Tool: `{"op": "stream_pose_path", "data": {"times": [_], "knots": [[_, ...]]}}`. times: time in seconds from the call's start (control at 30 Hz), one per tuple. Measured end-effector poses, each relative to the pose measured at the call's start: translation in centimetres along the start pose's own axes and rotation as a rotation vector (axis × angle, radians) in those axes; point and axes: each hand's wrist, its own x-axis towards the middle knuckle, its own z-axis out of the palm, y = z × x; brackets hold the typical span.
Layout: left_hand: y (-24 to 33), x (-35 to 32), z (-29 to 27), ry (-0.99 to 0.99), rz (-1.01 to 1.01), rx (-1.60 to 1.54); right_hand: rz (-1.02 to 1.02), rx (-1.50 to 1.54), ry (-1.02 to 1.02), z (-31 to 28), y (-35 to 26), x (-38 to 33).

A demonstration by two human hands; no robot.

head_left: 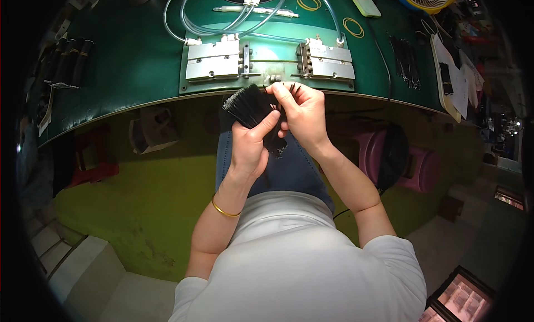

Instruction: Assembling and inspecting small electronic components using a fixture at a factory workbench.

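While the left hand wraps a fat bundle of thin black strands, the right hand kinda pinches a few dark ends, right by the green tabletop's front edge, near silver metal blocks.

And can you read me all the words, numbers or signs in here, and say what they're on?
None can be read.
White pen: any print is too small.
White papers at the right: too blurred.
Left silver pneumatic actuator: any markings are too small.
Black strand bundle in the left hand: no writing visible.
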Motion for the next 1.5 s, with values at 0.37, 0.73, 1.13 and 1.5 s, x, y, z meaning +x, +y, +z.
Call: {"op": "stream_pose_path", "data": {"times": [0.37, 0.73, 1.13, 1.5], "knots": [[-0.12, 0.45, -0.1, -0.017, -0.002, -0.016, 0.038, 0.014, 0.0, -0.21, 0.07, 0.58], [-0.27, 0.43, -0.07, -0.036, 0.019, -0.009, -0.012, -0.02, -0.022, -0.44, 0.16, 0.42], [-0.16, 0.42, 0.06, 0.0, 0.007, -0.054, 0.026, 0.01, 0.018, -0.09, -0.09, 0.49], [-0.05, 0.33, 0.34, 0.026, -0.005, -0.019, 0.015, -0.016, 0.007, -0.41, 0.01, 0.58]]}}
